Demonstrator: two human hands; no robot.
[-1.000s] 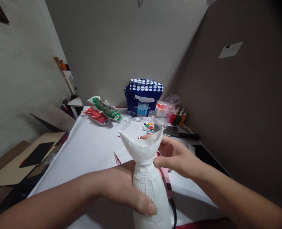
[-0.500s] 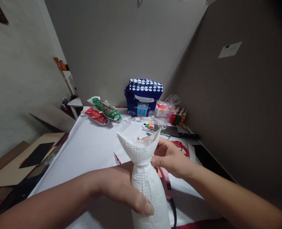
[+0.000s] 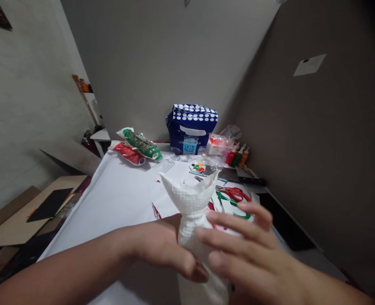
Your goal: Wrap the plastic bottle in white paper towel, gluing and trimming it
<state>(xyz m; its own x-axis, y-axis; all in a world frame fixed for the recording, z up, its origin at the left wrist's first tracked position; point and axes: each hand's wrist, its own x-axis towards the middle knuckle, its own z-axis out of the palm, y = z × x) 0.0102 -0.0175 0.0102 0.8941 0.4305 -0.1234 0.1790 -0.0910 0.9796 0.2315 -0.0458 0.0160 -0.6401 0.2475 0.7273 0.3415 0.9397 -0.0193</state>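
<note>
White cloth bundle [image 3: 192, 212], base cut off, left hand [image 3: 162, 246] gripping it, fingers hidden behind, right hand [image 3: 263, 256] blurred, fingers parted

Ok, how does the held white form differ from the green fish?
The white form is plain; the green fish is patterned. The white form is held upright by the left hand; the green fish lies at the far side of the table. Both show a white end.

Scissors [image 3: 235, 194] lie right of the bundle [image 3: 191, 206], the bag [image 3: 192, 130] behind both.
</note>
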